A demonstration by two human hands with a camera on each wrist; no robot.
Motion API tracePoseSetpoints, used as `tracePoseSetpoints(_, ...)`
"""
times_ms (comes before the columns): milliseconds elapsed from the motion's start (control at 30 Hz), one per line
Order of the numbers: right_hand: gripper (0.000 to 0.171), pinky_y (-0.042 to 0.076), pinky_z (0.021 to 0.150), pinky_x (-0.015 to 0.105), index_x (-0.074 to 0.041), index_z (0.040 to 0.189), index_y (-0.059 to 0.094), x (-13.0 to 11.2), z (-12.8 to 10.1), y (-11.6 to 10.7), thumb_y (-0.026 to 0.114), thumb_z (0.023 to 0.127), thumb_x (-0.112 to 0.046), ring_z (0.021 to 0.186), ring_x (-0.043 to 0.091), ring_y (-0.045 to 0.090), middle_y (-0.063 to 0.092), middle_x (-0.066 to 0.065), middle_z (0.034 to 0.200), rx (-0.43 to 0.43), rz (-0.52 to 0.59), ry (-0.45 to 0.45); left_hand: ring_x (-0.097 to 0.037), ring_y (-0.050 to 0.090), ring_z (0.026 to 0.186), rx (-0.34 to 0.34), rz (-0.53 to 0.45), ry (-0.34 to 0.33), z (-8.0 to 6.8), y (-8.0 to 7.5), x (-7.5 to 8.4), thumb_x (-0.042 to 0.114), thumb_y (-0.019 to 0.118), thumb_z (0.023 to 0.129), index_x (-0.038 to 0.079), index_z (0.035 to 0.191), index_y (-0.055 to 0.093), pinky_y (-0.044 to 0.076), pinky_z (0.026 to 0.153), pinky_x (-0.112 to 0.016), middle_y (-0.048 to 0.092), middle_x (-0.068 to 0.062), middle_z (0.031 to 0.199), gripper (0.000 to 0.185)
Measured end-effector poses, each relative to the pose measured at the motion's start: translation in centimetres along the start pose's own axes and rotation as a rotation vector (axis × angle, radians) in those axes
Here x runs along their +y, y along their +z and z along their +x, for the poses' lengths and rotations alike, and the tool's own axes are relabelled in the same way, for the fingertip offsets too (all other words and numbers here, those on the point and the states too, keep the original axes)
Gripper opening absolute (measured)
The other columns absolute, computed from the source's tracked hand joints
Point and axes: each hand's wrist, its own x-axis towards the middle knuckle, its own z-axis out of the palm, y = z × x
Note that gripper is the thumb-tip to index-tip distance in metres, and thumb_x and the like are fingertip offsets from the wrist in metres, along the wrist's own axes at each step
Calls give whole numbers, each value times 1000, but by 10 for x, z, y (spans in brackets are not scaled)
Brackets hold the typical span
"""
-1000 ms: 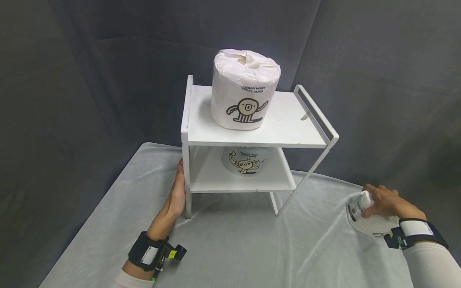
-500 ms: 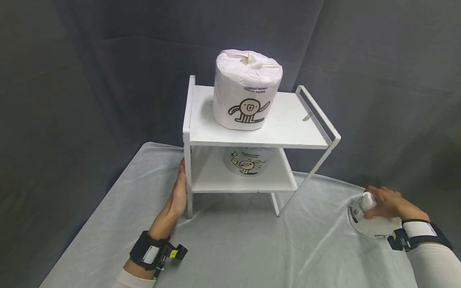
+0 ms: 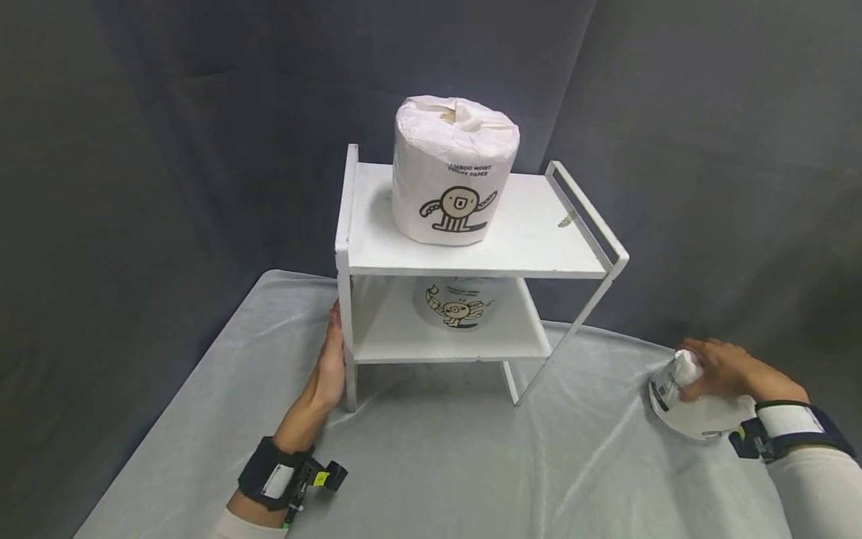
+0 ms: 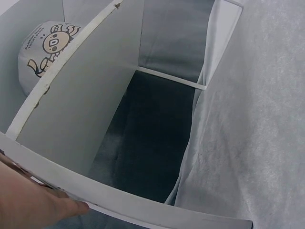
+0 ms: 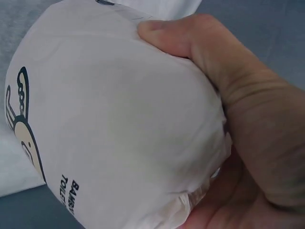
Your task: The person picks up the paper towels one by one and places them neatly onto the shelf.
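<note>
A white two-tier shelf (image 3: 572,243) stands on the cloth-covered table. My left hand (image 3: 328,372) lies along the outside of its left upright, fingers extended against the frame; the left wrist view shows the thumb (image 4: 71,206) just below the white rail. On the top tier a paper-wrapped toilet roll (image 3: 454,183) stands upright, and a second wrapped toilet roll (image 3: 454,307) sits on the lower tier, partly hidden by the top board. At the table's right side my right hand (image 3: 720,368) grips a third wrapped toilet roll (image 5: 119,109), thumb on one side; its other fingers are largely hidden.
Pale grey cloth (image 3: 444,464) covers the table, whose back right edge runs close behind my right hand. Dark grey curtains (image 3: 202,150) hang behind and beside the table. The shelf's right side frame (image 3: 582,314) slants in the head view.
My right wrist has shifted slightly to the right, its hand still gripping the toilet roll. The left hand, the shelf and the two rolls on it have stayed in place.
</note>
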Motion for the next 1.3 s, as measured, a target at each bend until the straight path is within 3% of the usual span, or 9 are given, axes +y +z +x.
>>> tracePoseSetpoints(200,85,53,73,57,10,129,55,-13,-5,-24,98,68,-32,90,41,63,65,23,100,74,-53,-69,-39,-6,162,18,-7,3,0,-2,1,56,4,111,-5,167,-3,-5,126,-60,-3,-24,176,83)
tracePoseSetpoints(467,82,54,64,47,6,126,58,-30,-8,-57,99,65,-30,84,34,64,66,17,97,72,-54,-87,-40,-8,163,12,8,31,0,-4,-1,54,3,111,-4,167,-2,-6,125,-64,-4,-23,176,80)
tracePoseSetpoints(700,88,54,66,48,10,130,57,-45,-12,-86,101,64,-27,88,36,64,66,22,103,124,-112,-126,-39,-7,163,11,1,47,1,-3,-2,59,5,110,-1,168,0,-5,125,-66,-3,-22,177,84)
tracePoseSetpoints(1300,84,55,70,46,8,136,56,-87,-25,-168,100,70,-22,98,37,65,66,23,114,139,-187,-132,-40,-7,163,2,19,61,2,1,-3,55,4,112,-1,168,-1,-5,125,-67,-2,-22,177,79)
